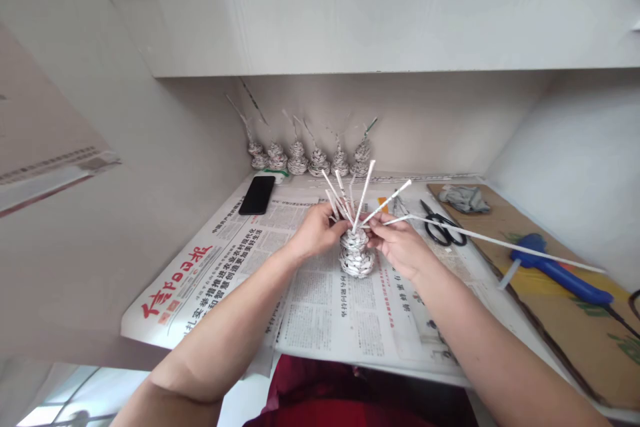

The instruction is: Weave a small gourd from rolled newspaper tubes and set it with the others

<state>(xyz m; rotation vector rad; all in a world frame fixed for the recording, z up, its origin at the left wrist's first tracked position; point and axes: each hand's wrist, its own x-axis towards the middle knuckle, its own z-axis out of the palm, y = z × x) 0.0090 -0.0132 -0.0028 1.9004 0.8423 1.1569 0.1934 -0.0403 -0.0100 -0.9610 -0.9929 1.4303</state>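
Left of the woven piece (357, 261): our left hand (320, 230) gripped its rim, nearly closed. Woven piece: over newspaper (320, 310). Right of it: our right hand (399, 240) pinched a long strip (490, 238); yanked, that could have snagged the glue gun (570, 281).

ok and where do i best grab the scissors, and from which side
I'd take the scissors by the black handles, coming from the near right. The loops lie toward that side, while the blades point away to the left. They lie flat, so fingers could close on the loops from above. The strip crosses over them in this view, so probably slip in below it.
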